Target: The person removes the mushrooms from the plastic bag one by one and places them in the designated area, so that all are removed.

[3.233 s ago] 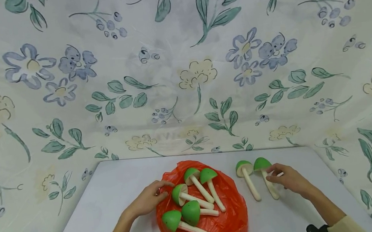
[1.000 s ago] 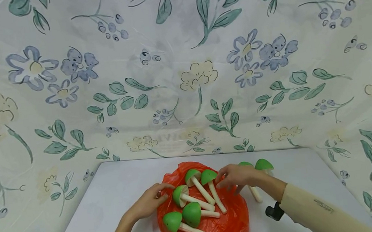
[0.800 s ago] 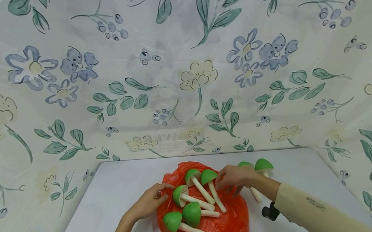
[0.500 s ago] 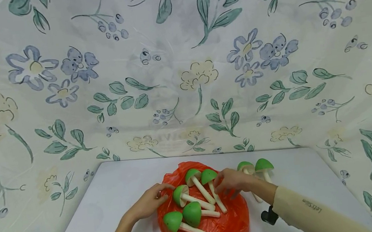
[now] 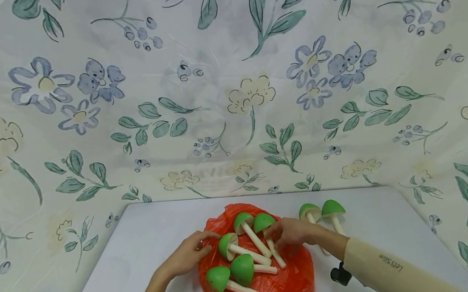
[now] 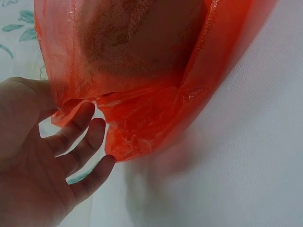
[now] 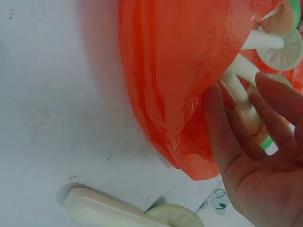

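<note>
In the head view, a crumpled red plastic bag (image 5: 275, 289) lies on the white table, with several green-capped toy mushrooms (image 5: 242, 270) inside it. My left hand (image 5: 189, 253) holds the bag's left edge; in the left wrist view, the thumb is hidden by the plastic and the other fingers curve loosely against it. At the bag's right side, my right hand (image 5: 292, 232) reaches in over a mushroom (image 5: 263, 221), covering part of its stem. In the right wrist view, its fingers lie spread around a pale stem (image 7: 241, 99), not clearly gripping; one finger is partly behind the plastic.
Two more mushrooms lie on the table to the right of the bag, the nearer one (image 5: 309, 212) and the farther one (image 5: 333, 208), partly behind the right forearm. A flower-printed cloth (image 5: 214, 119) hangs behind the white table (image 5: 140, 232).
My right hand has left the mushroom on the far right, come left to the bag, and then shifted slightly further left and down onto a mushroom there. My left hand has stayed in place.
</note>
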`<state>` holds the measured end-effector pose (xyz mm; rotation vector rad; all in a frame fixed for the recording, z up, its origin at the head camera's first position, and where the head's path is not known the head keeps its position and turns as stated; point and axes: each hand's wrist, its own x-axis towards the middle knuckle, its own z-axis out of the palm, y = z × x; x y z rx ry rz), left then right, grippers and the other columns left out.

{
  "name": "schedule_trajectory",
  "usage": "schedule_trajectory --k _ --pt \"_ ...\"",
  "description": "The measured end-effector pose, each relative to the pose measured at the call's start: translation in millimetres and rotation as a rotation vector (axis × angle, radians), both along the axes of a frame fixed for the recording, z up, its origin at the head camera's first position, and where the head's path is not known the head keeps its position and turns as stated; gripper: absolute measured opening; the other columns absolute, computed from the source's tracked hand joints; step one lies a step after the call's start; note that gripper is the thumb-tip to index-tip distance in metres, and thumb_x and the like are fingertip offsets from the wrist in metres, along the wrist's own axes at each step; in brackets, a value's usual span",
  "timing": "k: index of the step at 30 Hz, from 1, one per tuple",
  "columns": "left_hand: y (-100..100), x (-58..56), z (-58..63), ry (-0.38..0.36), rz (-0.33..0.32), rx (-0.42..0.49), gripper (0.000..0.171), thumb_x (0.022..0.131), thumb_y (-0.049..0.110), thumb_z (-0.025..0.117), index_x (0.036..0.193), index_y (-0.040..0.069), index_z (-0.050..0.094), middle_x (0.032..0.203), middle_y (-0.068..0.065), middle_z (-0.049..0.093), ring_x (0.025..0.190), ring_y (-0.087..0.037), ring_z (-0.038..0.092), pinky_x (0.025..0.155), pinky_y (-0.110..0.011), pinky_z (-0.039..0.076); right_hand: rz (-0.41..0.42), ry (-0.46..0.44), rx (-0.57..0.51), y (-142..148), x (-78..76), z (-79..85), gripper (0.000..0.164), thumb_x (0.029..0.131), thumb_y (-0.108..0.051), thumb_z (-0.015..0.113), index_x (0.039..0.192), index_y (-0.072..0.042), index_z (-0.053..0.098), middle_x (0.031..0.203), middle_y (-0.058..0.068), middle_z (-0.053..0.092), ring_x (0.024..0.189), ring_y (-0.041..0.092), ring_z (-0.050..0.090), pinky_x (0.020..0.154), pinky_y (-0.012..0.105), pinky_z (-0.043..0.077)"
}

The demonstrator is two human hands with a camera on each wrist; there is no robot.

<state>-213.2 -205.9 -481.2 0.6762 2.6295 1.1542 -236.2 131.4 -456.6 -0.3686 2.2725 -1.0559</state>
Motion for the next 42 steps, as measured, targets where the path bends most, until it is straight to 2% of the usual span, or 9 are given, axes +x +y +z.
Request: schedule_trajectory --k 4,8,14,19,22,27,37,42 --pt "0 0.2 0.4 0.000 0.000 -0.005 0.029 0.099 0.009 0.059 0.126 0.016 0.065 0.117 -0.005 0.061 0.099 -0.023 0.049 0.081 -0.038 0.045 0.033 -0.001 0.001 1 -0.6 -1.3 0.036 0.088 -0.004 0.073 0.123 -0.010 0.071 0.111 0.008 0.065 0.094 0.023 0.059 0.069 0.039 0.060" --pt "0 0.1 0.8 0.002 0.001 -0.010 0.029 0.099 0.009 0.059 0.126 0.015 0.065 0.114 -0.005 0.061 0.095 -0.022 0.048 0.077 -0.033 0.043 0.044 0.043 0.008 3 -2.0 -1.6 0.033 0.088 -0.005 0.073 0.120 -0.011 0.072 0.111 0.007 0.064 0.095 0.023 0.057 0.071 0.038 0.059" --pt "1 0.7 2.7 -0.002 -0.003 -0.009 0.029 0.099 0.008 0.058 0.127 0.014 0.064 0.115 -0.006 0.060 0.095 -0.022 0.048 0.076 -0.032 0.043 0.017 0.144 -0.020 5 -3.0 -4.3 0.026 0.085 -0.004 0.076 0.109 -0.011 0.076 0.101 0.005 0.066 0.090 0.021 0.058 0.073 0.034 0.058" --pt "2 1.3 4.5 -0.005 -0.002 -0.011 0.029 0.099 0.008 0.058 0.127 0.013 0.064 0.114 -0.006 0.060 0.094 -0.022 0.047 0.075 -0.032 0.042 -0.006 0.171 -0.021 5 -3.4 -5.1 0.022 0.083 -0.003 0.077 0.103 -0.013 0.076 0.099 0.003 0.064 0.088 0.020 0.057 0.069 0.033 0.058" --pt "2 1.4 4.9 -0.005 0.001 -0.012 0.029 0.099 0.008 0.058 0.127 0.013 0.064 0.113 -0.005 0.059 0.093 -0.022 0.047 0.074 -0.031 0.042 -0.003 0.162 -0.035 6 -3.6 -3.4 0.022 0.082 0.002 0.075 0.100 -0.011 0.074 0.097 0.003 0.064 0.086 0.020 0.057 0.067 0.033 0.057" --pt "3 0.9 4.3 -0.004 -0.001 -0.010 0.029 0.100 0.008 0.058 0.127 0.013 0.064 0.112 -0.006 0.059 0.092 -0.022 0.047 0.074 -0.031 0.042 0.011 0.137 -0.061 10 -2.9 -0.2 0.021 0.078 0.009 0.071 0.092 -0.006 0.069 0.088 0.004 0.063 0.073 0.018 0.056 0.060 0.033 0.055" --pt "1 0.9 3.0 0.003 -0.006 -0.003 0.028 0.099 0.009 0.059 0.126 0.014 0.065 0.111 -0.005 0.059 0.091 -0.021 0.047 0.074 -0.031 0.042 0.059 0.133 -0.081 16 0.6 6.9 0.018 0.079 0.009 0.070 0.090 -0.005 0.068 0.085 0.005 0.064 0.064 0.018 0.052 0.055 0.030 0.047" --pt "1 0.0 2.1 0.009 -0.009 -0.006 0.028 0.099 0.009 0.059 0.126 0.015 0.065 0.120 -0.005 0.062 0.098 -0.022 0.050 0.081 -0.035 0.045 0.036 0.083 -0.077 19 3.3 14.2 0.018 0.080 0.007 0.073 0.090 -0.003 0.062 0.088 0.005 0.059 0.069 0.018 0.056 0.059 0.035 0.055"
